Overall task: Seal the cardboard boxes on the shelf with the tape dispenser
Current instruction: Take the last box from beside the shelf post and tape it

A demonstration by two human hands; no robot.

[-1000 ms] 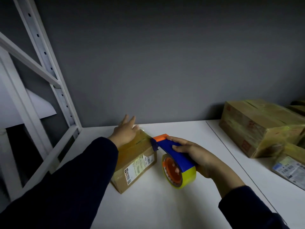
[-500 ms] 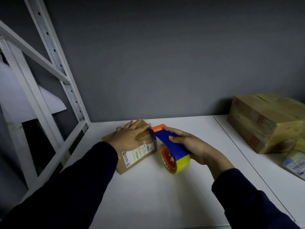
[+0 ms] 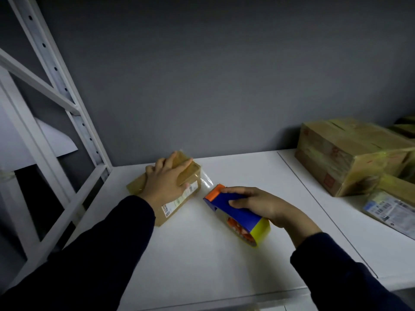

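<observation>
A small cardboard box (image 3: 179, 204) with a white label lies on the white shelf (image 3: 202, 254) near the back wall. My left hand (image 3: 165, 179) lies flat on its top, fingers spread, pressing it down. My right hand (image 3: 263, 204) grips the tape dispenser (image 3: 233, 209), blue with an orange front end and a yellow tape roll, just right of the box. A strip of clear tape (image 3: 205, 179) stretches from the dispenser's front to the box's right end.
A large taped cardboard box (image 3: 350, 153) stands at the back right, with a labelled flat parcel (image 3: 390, 207) in front of it. White perforated shelf uprights and braces (image 3: 67, 104) rise on the left. A grey wall closes the back.
The dispenser has pulled away from the box to the right, drawing out a strip of tape. My left hand has slid further onto the box top. The camera view has shifted.
</observation>
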